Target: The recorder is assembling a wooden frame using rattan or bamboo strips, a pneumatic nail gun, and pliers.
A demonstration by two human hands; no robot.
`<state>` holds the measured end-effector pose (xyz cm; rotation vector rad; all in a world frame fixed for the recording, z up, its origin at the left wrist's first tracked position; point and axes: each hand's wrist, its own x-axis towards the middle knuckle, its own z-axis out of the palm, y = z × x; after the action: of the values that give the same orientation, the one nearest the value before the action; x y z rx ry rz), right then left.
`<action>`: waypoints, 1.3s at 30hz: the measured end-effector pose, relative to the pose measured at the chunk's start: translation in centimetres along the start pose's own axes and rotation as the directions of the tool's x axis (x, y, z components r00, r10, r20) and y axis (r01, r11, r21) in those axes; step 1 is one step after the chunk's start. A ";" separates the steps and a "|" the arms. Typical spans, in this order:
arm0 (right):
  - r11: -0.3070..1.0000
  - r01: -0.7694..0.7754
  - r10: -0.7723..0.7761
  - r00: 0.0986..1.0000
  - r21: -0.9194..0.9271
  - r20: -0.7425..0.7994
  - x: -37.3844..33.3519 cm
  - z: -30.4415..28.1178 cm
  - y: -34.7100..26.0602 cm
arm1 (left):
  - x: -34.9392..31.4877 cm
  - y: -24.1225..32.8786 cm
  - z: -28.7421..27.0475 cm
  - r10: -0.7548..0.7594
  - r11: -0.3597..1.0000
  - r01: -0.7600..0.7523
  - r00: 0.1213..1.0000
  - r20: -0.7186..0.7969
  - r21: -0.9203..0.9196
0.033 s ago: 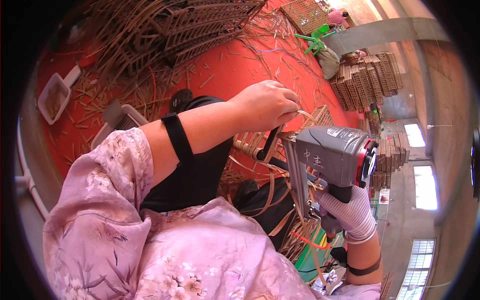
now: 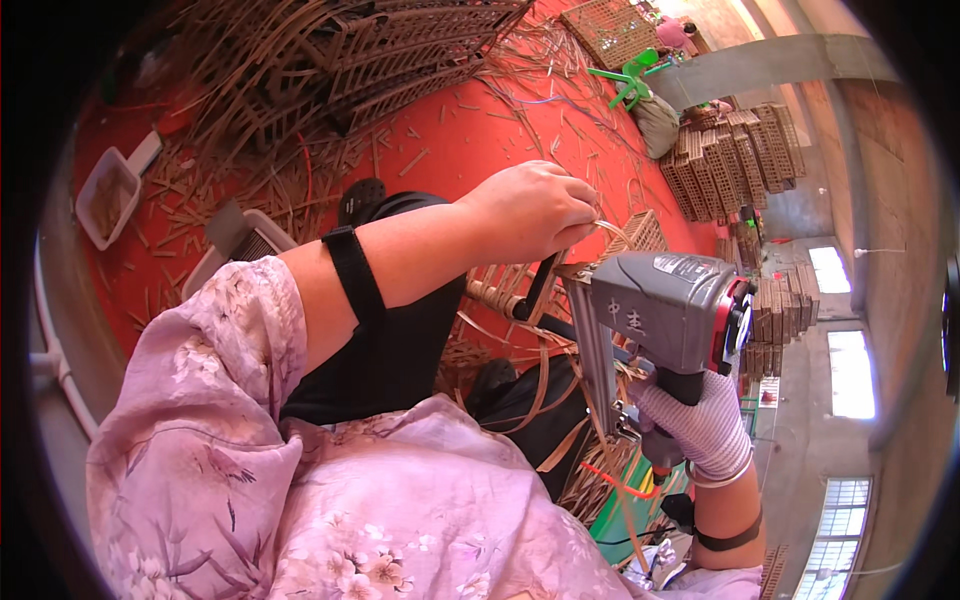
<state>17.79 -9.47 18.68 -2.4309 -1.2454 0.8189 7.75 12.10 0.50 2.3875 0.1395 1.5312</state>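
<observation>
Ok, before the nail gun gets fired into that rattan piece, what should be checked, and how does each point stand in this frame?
1. Right hand gloved and wrapped round the nail gun handle: ok.
2. Left hand pinching the rattan strip: ok.
3. Left fingers clear of the gun's nose: cannot tell, they sit very close above it.
4. Nose seated on the woven frame: cannot tell, hidden by the gun.
5. Finger on the trigger: cannot tell.
6. Floor free of loose strips: not ok.

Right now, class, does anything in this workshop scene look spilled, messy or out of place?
Yes. Loose cane strips lie scattered over the red floor in no order. The left hand pinches a strip by the grey nail gun, gripped by the gloved right hand.
</observation>
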 end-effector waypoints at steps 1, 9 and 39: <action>1.000 -0.001 0.001 1.000 0.003 -0.003 0.1 0.1 0.2 | -0.1 0.0 -0.1 -0.010 1.000 0.010 1.000 0.002 0.000; 0.996 0.020 -0.027 0.997 0.089 0.077 -0.1 -0.5 1.6 | 0.3 0.3 0.0 -0.067 0.998 0.068 0.996 0.054 -0.013; -0.109 0.711 0.840 0.439 0.694 -0.319 -17.5 8.4 50.5 | -1.2 -3.8 -1.4 -0.305 0.952 0.280 0.896 0.322 0.122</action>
<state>37.23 -53.21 -6.57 -0.8821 0.3590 0.0144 6.22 15.71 -1.17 2.5046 0.4631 0.9816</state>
